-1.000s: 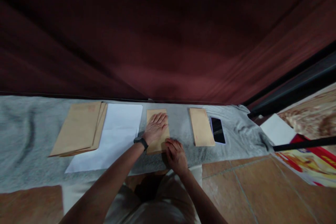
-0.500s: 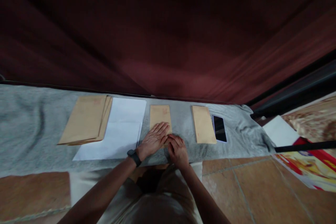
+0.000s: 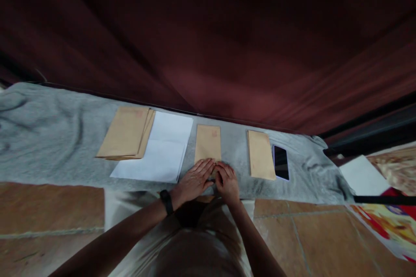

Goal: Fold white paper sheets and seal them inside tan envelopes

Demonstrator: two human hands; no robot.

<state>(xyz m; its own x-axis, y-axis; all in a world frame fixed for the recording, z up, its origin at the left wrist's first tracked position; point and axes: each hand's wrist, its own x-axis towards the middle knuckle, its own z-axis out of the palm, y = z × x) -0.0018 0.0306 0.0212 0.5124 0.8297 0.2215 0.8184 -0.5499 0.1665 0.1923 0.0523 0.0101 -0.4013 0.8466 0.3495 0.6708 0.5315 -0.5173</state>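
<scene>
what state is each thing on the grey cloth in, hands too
left hand: fingers extended, on middle envelope
right hand: fingers bent, beside left hand
middle envelope: flat, near end hidden
left envelopes: stacked, slightly fanned
white paper: flat, partly covered
right envelopes: stacked
phone: face up, screen dark

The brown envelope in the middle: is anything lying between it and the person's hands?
Nothing visible. The left hand and right hand are both at the near end of the brown envelope. The white paper lies to its left, outside that spot.
</scene>
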